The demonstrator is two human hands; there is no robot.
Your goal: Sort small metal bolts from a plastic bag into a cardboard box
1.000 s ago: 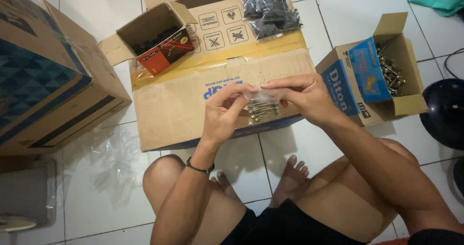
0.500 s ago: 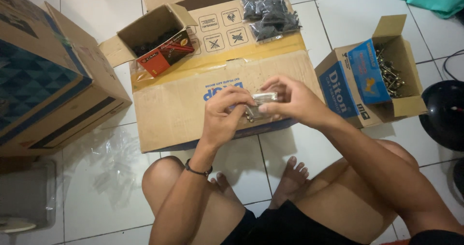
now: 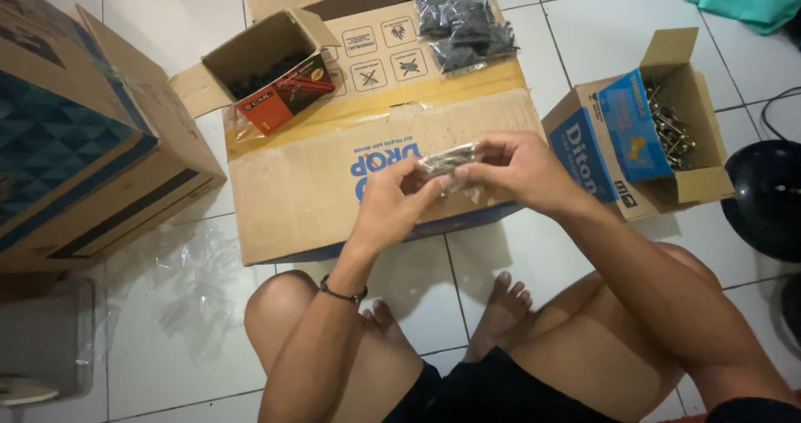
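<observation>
Both hands hold a small clear plastic bag of metal bolts [image 3: 448, 161] above the front face of a large cardboard box [image 3: 334, 177]. My left hand [image 3: 396, 202] pinches the bag's left end, a black band on its wrist. My right hand [image 3: 517, 168] grips the right end, fingers curled over the top. The bag lies roughly level between them.
A small open carton of dark parts [image 3: 263, 68] and a pile of black-filled bags [image 3: 467, 22] sit on the big box. At right stands an open blue-printed carton of metal bolts [image 3: 655, 131]. Another large box [image 3: 75, 139] is at left, with loose clear plastic [image 3: 196, 281] on the tiles.
The bag has been rolled or folded tighter between the hands, which have drawn closer together and shifted slightly up. Nothing else moved.
</observation>
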